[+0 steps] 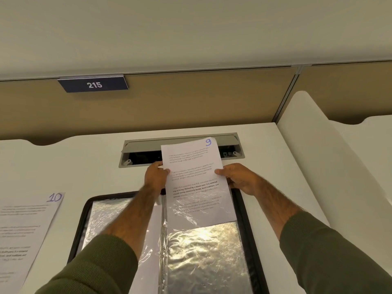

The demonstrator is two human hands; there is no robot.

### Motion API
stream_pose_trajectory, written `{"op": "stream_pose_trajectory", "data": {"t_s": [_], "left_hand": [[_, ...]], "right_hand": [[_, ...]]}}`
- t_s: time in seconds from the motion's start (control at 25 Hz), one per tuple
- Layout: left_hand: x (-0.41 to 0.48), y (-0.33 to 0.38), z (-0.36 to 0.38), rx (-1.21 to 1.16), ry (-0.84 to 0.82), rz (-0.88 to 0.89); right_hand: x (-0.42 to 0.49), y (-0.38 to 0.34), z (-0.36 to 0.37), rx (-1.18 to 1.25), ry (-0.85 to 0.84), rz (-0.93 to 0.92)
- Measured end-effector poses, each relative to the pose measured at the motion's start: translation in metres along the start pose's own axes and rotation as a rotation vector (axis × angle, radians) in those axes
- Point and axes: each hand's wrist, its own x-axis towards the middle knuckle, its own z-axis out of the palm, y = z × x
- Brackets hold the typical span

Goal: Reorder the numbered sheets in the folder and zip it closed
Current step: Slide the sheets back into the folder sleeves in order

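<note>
Pinching sheet 9 (192,177) between left hand (156,174) and right hand (238,177), above folder (244,209)

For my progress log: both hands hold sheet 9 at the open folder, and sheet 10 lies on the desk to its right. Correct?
No: the head view shows sheet 10 on the desk left of the folder, not right. The left hand and right hand do hold sheet 9 there.

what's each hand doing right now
Left hand: pinching the left edge of sheet 9.
Right hand: pinching the sheet's right edge.
</note>
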Motion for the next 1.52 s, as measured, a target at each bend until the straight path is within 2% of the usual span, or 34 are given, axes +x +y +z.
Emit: {"op": "stream_pose_trajectory", "data": {"t_s": [0.12, 0.24, 0.48, 0.56, 0.72, 0.8, 0.88, 1.0, 1.28, 1.52], "left_hand": [[-0.005, -0.01, -0.003, 0.106, -0.091, 0.028], [-0.009, -0.013, -0.007, 0.167, -0.135, 0.048], [-0.008, 0.001, -0.013, 0.085, -0.085, 0.104], [-0.013, -0.001, -0.012, 0.186, -0.075, 0.171], [-0.022, -0.008, -0.013, 0.551, -0.071, 0.293], [-0.026, -0.009, -0.014, 0.743, -0.069, 0.345], [-0.031, -0.011, -0.013, 0.821, -0.067, 0.372], [-0.041, -0.013, -0.014, 0.861, -0.093, 0.394], [-0.059, -0.023, -0.014, 0.789, -0.115, 0.465], [-0.064, -0.03, -0.014, 0.935, -0.239, 0.419]], "right_hand": [[0.012, -0.008, 0.009, 0.024, 0.169, -0.073], [0.016, -0.015, 0.014, -0.106, 0.286, -0.094], [-0.002, -0.012, -0.001, -0.298, 0.076, 0.061], [-0.004, -0.008, -0.001, -0.305, 0.084, 0.07], [-0.005, -0.003, 0.007, -0.295, 0.197, -0.119], [-0.005, 0.001, 0.012, -0.43, 0.205, -0.177], [-0.004, 0.006, 0.015, -0.593, 0.21, -0.195], [-0.007, 0.01, 0.018, -0.698, 0.208, -0.207], [-0.031, 0.021, 0.028, -0.806, 0.163, -0.248], [-0.041, 0.028, 0.031, -0.914, 0.12, -0.232]]}}
